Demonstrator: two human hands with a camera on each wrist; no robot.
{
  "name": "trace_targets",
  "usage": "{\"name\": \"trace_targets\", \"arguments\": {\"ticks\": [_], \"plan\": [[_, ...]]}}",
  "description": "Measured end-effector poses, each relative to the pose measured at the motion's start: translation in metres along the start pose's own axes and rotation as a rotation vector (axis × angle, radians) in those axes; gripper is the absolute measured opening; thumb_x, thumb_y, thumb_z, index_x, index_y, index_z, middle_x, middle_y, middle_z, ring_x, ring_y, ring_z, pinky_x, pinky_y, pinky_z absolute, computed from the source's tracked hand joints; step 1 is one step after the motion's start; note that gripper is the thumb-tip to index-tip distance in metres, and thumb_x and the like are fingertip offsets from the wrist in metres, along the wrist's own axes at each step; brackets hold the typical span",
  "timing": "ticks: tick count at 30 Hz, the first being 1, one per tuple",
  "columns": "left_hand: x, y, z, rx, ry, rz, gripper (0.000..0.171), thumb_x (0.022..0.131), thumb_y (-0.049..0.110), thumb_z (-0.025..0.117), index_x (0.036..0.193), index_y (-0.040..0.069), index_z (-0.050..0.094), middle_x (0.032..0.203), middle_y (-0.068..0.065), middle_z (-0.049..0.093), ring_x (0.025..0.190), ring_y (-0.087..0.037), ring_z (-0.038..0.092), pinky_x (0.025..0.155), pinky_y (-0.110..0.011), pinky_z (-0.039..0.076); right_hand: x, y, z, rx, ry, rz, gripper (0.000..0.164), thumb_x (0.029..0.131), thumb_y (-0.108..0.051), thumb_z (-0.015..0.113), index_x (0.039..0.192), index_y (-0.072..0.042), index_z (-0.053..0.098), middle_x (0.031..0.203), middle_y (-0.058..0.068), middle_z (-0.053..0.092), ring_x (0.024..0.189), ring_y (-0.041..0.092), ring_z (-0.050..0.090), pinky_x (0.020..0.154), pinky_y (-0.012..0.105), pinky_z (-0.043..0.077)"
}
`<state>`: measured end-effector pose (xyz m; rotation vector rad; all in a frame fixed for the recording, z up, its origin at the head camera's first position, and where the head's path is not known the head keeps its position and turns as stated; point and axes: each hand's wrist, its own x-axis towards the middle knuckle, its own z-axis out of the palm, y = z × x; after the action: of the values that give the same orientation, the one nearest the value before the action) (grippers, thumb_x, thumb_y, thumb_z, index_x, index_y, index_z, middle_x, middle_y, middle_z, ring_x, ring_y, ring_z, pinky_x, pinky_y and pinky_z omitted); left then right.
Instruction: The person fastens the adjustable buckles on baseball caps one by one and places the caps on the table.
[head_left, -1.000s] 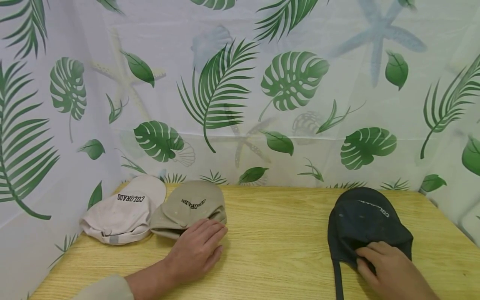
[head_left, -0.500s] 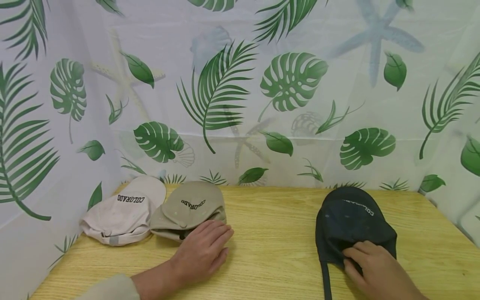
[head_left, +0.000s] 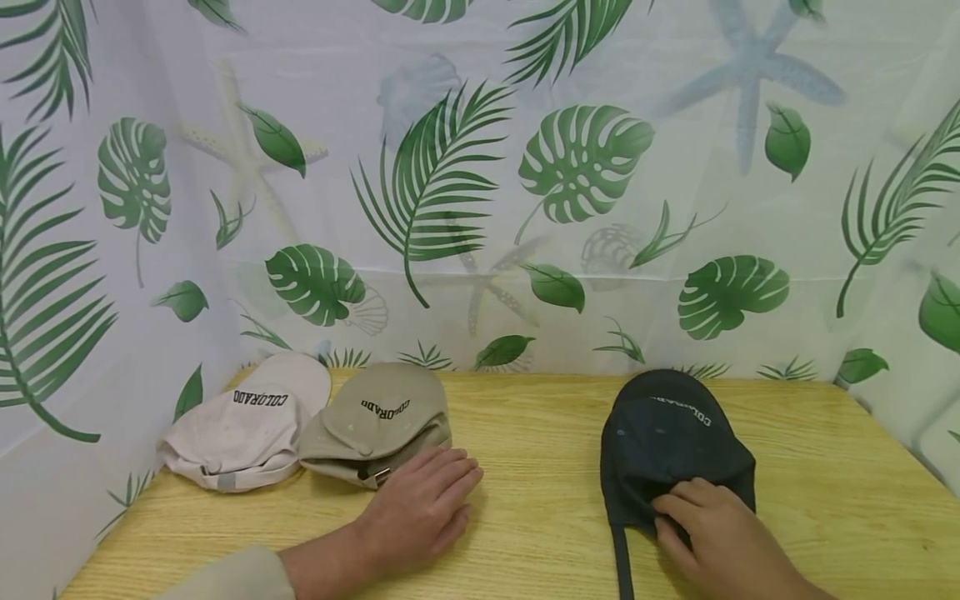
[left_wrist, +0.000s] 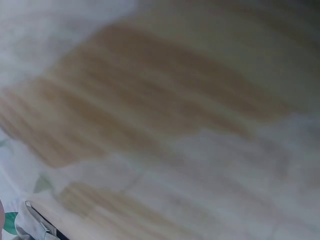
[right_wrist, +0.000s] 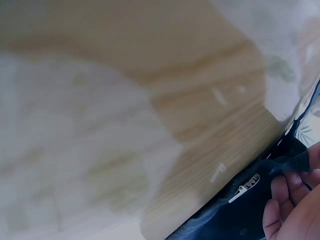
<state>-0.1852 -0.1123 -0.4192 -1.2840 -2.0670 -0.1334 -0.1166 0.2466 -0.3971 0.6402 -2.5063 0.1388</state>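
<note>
My right hand [head_left: 727, 533] grips the rear edge of a dark navy baseball cap [head_left: 667, 442], its fingertips tucked into the opening. White lettering shows on the cap, and a loose strap [head_left: 622, 558] trails toward the front. In the right wrist view, curled fingers [right_wrist: 280, 192] hold the navy fabric [right_wrist: 225, 220] near a small label. My left hand [head_left: 420, 512] lies with relaxed fingers just in front of a khaki cap [head_left: 382, 412] lettered COLORADO, partly overlapping its edge. Left of that sits a pale pinkish-white cap [head_left: 247, 417], also lettered COLORADO.
The caps are on a wood-grain table [head_left: 540, 492]. Behind it and at both sides hangs a white curtain [head_left: 465, 50] printed with green leaves and starfish. The pale and khaki caps stand side by side near the left edge.
My right hand has moved left with the navy cap, bringing it closer to the khaki one. My left hand has shifted slightly right, uncovering the khaki cap's buckle. The two left caps have stayed put.
</note>
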Motion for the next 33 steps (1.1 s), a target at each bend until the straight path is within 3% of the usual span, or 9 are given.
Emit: {"name": "trace_targets", "arguments": {"ticks": [13,22,33], "plan": [[0.005,0.006,0.000,-0.009,-0.037,-0.008,0.042,0.085,0.028,0.063,0.122,0.008,0.060,0.120,-0.005,0.062,0.116,-0.020,0.056,0.101,-0.039,0.041,0.013,-0.018,0.008,0.065,-0.004,-0.038,0.013,0.071,-0.018,0.075,0.080,-0.025,0.069,0.078,-0.019,0.053,0.070,-0.004,0.045,0.062,0.019,0.043],[0.013,0.011,0.002,-0.004,-0.016,0.028,0.042,0.084,0.027,0.065,0.120,0.007,0.060,0.117,-0.005,0.063,0.113,-0.020,0.057,0.100,-0.037,0.042,0.020,-0.027,0.010,0.097,-0.006,-0.080,0.015,0.071,-0.018,0.076,0.082,-0.025,0.069,0.079,-0.017,0.054,0.069,-0.002,0.045,0.061,0.020,0.042],[0.017,0.018,0.004,-0.067,-0.095,0.008,0.037,0.088,0.029,0.058,0.121,0.011,0.060,0.119,-0.001,0.062,0.115,-0.017,0.056,0.102,-0.033,0.040,0.030,-0.038,0.015,0.118,0.031,-0.134,0.013,0.071,-0.016,0.075,0.080,-0.023,0.069,0.077,-0.015,0.053,0.066,-0.002,0.042,0.059,0.019,0.041]]}}
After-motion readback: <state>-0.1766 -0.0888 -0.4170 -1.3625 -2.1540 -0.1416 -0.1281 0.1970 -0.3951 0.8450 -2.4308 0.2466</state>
